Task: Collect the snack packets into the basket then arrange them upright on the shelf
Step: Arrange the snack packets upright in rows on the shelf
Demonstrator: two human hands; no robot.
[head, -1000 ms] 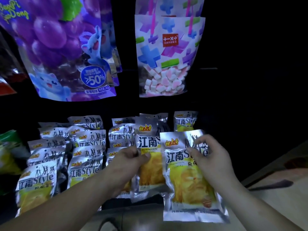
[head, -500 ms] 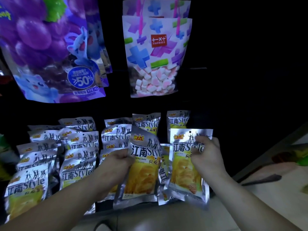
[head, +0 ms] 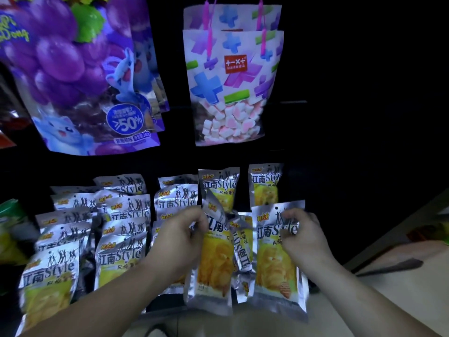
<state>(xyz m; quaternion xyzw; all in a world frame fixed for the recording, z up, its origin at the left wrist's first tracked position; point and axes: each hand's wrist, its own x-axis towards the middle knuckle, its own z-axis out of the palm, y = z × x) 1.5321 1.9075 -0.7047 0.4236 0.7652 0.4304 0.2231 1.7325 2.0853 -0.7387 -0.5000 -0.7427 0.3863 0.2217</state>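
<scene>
A person's left grip (head: 181,235) is clenched on the upper edge of a silver-and-yellow snack packet (head: 213,268), held upright at the front of a dark shelf (head: 167,306). The right grip (head: 302,235) pinches the upper corner of a second packet (head: 274,261), which also stands upright nearby. A third packet (head: 243,249) sits turned on its side between the two. Rows of matching packets (head: 124,254) stand to the left and behind. Above them hang a purple grape-candy pouch (head: 80,76) and a marshmallow bag (head: 230,76) printed with plus signs.

The left hand (head: 181,237) and right hand (head: 305,235) are bare, and the 2 forearms (head: 116,297) likewise uncovered.
</scene>
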